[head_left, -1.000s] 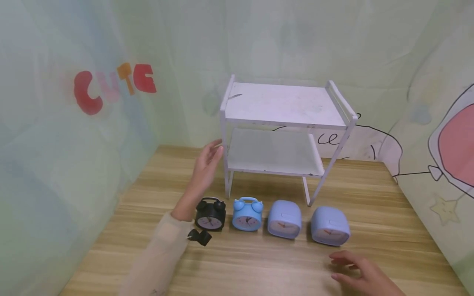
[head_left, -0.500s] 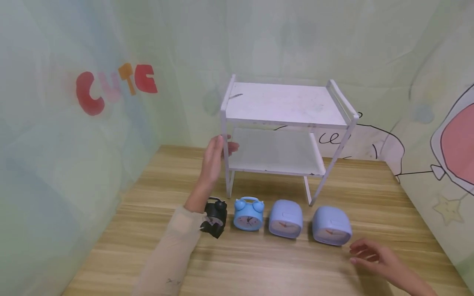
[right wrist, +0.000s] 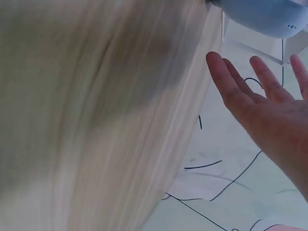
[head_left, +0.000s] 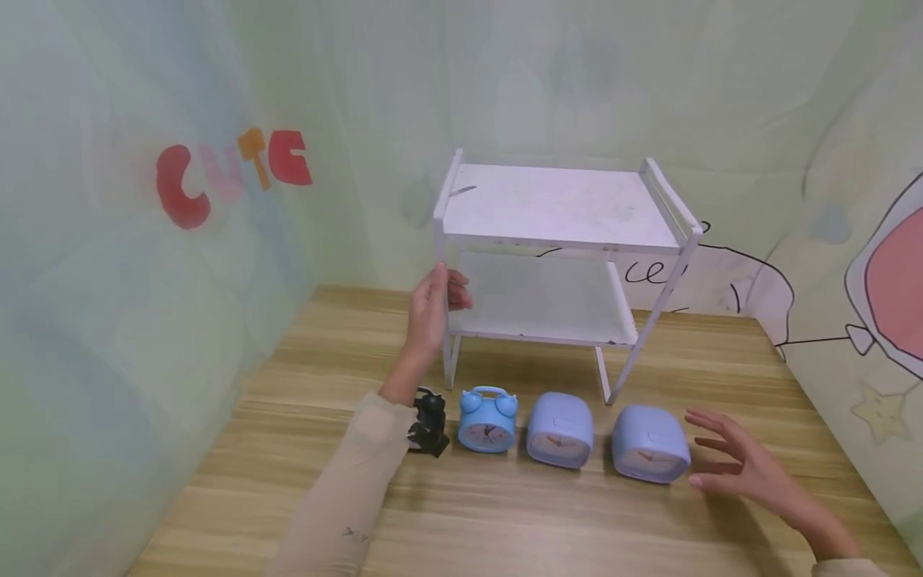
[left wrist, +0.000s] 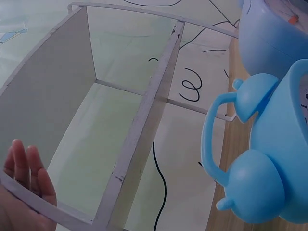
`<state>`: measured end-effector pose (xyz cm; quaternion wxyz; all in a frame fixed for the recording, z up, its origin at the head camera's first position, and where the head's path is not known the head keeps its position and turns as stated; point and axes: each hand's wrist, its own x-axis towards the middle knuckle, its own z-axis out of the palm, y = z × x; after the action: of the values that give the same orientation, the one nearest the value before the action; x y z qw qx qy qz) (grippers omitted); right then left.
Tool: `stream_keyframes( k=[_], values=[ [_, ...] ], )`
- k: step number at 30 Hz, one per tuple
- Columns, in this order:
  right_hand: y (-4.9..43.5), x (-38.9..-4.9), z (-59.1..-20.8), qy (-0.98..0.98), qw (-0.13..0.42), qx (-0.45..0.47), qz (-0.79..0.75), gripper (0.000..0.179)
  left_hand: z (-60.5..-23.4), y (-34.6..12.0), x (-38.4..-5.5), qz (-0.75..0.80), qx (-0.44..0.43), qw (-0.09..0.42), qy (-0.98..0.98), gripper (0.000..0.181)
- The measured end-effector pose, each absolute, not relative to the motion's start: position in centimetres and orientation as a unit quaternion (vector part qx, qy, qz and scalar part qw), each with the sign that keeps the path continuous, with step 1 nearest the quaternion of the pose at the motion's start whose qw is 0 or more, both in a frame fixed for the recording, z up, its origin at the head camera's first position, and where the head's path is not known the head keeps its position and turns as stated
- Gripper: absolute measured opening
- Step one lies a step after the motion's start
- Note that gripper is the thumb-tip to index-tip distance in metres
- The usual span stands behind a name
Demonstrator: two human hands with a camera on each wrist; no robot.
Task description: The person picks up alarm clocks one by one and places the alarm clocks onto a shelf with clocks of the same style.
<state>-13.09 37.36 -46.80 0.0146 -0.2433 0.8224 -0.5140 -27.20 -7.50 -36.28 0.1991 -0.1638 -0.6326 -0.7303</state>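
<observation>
The left hand (head_left: pixel 431 311) is gripping, perhaps steadying, the rack (head_left: pixel 558 204), the released right hand (head_left: pixel 750 469) hovering three o'clock from the end clock (head_left: pixel 650 439).

My left hand (head_left: pixel 435 303) holds the upright white two-tier rack (head_left: pixel 558 292) at centre; lower right, a rounded lilac clock (head_left: pixel 650 441) stands, seemingly untouched, beside my right hand (head_left: pixel 746 466).

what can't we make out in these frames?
Black clock: most of its dial, head view; sleeve and black cuff piece cover it.
Blue clock: partly cut off, left wrist view, right edge.
Right hand: partly cut off, right wrist view, right edge.
Rightmost clock: exact time, head view; too small.
</observation>
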Motion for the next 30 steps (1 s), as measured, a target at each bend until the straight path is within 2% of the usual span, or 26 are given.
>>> stream_keyframes(
  k=[4,11,20,30],
  values=[
    [37.2,-14.3,-46.7,0.788,0.074,-0.265,-0.551,0.087,-36.6,-7.4,-27.5,-0.743,-0.17,0.212,-0.612,0.047],
    [36.8,-15.0,-46.9,0.77,0.146,-0.222,-0.58,0.079,-36.8,-7.1,-27.7,-0.769,-0.182,0.206,-0.578,0.047],
    [36.4,-15.0,-47.1,0.765,0.16,-0.198,-0.592,0.075,-36.8,-6.9,-27.5,-0.763,-0.176,0.227,-0.579,0.048],
    [36.4,-15.8,-47.5,0.727,0.176,-0.243,-0.617,0.079,-37.0,-7.1,-27.7,-0.767,-0.176,0.219,-0.577,0.048]
  ],
)
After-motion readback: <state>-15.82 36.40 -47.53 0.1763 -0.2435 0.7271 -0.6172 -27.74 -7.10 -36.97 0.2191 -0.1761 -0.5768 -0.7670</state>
